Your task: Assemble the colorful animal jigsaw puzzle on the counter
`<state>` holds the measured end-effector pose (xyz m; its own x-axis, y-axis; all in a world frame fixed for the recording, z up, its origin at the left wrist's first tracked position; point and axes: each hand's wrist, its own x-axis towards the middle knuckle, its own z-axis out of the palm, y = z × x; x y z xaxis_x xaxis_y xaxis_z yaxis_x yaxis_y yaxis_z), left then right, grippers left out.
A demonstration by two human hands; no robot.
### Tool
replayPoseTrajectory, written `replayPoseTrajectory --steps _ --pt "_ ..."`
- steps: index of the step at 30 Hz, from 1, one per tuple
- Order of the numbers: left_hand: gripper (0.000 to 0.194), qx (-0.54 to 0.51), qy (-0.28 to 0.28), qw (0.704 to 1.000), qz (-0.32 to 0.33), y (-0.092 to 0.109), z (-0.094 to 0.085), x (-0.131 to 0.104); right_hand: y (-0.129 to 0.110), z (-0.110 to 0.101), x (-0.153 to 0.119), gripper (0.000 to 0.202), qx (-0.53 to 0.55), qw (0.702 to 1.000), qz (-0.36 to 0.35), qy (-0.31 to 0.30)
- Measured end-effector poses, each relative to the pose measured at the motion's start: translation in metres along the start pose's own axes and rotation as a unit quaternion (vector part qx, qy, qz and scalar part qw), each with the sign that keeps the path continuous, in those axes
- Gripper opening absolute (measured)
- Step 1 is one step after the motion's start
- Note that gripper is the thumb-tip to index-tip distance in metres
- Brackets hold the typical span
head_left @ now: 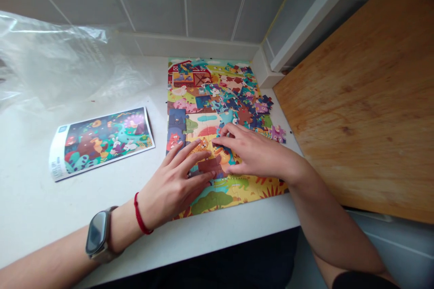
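Observation:
A colourful jigsaw puzzle (210,198) of farm and wild animals lies on the white tabletop, its lower part joined. My left hand (179,174) rests over its lower left with fingers spread, the fingertips touching the joined pieces. Across from it, my right hand (251,151) bends its index finger and thumb around an orange-and-blue puzzle piece (223,157) close to the surface. Whether this piece is seated cannot be made out. Many loose puzzle pieces (244,113) are heaped on the upper right, some overlapping. Two pieces under my hands are partly hidden.
A picture leaflet (106,140) with a forest animal scene lies left of the puzzle. Behind it is a crumpled clear plastic bag (68,63). A wooden board (366,99) leans along the right side, and a tiled wall (152,0) closes off the back.

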<state>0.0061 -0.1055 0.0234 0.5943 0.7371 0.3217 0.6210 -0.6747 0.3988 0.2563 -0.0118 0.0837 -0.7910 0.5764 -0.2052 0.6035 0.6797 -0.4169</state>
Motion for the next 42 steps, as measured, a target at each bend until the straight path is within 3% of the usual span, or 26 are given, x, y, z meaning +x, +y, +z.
replayPoseTrajectory --steps 5,10,14,27,42 --pt "0.033 -0.006 0.021 1.0 -0.002 0.001 0.002 -0.003 -0.002 -0.001 0.0 0.057 0.001 1.0 0.013 -0.001" --pt "0.02 -0.015 0.034 0.999 -0.026 0.003 0.003 -0.005 -0.007 -0.005 0.002 0.055 0.003 0.999 0.026 -0.018" --pt "0.02 -0.014 0.044 0.999 -0.021 0.002 0.005 -0.008 -0.007 -0.006 0.003 0.058 0.015 0.999 0.032 -0.021" --pt "0.025 -0.009 0.036 0.999 -0.031 0.0 0.002 -0.014 -0.004 -0.003 0.001 0.068 0.021 0.999 0.045 -0.023" --pt "0.022 -0.006 0.047 0.999 -0.023 -0.001 0.004 -0.014 -0.003 -0.004 0.001 0.064 0.028 0.999 0.04 -0.022"
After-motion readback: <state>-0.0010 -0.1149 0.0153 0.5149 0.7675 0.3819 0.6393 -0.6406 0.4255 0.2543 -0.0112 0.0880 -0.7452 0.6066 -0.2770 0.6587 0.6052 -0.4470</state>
